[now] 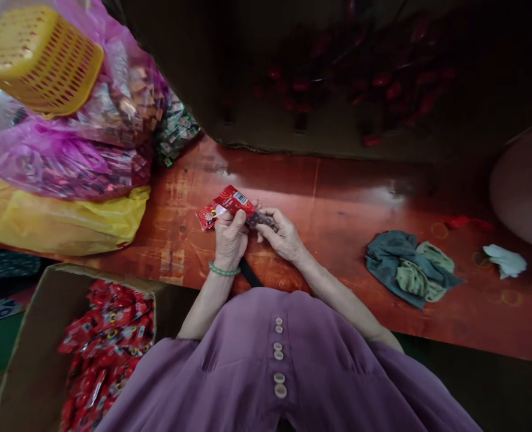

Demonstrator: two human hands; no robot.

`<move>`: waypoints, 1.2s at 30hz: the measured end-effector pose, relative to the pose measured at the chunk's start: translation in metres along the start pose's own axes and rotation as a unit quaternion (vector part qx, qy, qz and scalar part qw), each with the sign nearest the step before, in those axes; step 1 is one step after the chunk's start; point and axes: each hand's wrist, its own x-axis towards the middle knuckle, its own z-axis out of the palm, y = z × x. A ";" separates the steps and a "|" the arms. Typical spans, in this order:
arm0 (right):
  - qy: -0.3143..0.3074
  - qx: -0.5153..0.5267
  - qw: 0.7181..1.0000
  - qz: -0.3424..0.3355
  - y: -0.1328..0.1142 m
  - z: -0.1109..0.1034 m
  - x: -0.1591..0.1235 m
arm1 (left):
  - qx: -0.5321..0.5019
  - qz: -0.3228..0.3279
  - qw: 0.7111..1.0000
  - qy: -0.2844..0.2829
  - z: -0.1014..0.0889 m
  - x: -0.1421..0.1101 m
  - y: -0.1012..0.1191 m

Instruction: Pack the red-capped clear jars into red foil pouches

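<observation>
Above the table, my left hand [230,235] pinches a red printed packet [237,199] with a barcode on it, thumb on top. Another red printed piece [206,217] shows just left of it; whether it is a separate packet I cannot tell. My right hand [282,235] has its fingers closed on a dark, spotted end [263,220] that sticks out from the red packet towards the right. Both hands are close together, and the fingers partly hide what lies between them.
A large cardboard box [248,135] with dark red items stands behind the hands. Filled plastic bags [113,171] and a yellow basket [68,72] are stacked left. Lower left, a carton [27,354] holds red packets [108,336]. Rags [412,267] lie right on the red table [333,240].
</observation>
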 end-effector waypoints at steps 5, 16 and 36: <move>0.041 -0.153 0.985 -0.064 0.004 -0.004 -0.003 | 0.015 0.010 1.000 0.001 0.002 0.000 -0.009; 0.056 -0.022 0.998 0.019 0.004 -0.004 0.000 | 0.060 -0.015 0.998 0.010 0.007 -0.003 -0.014; 0.071 -0.222 0.962 -0.141 0.006 -0.010 -0.004 | 0.036 -0.004 0.999 -0.026 0.002 0.003 -0.017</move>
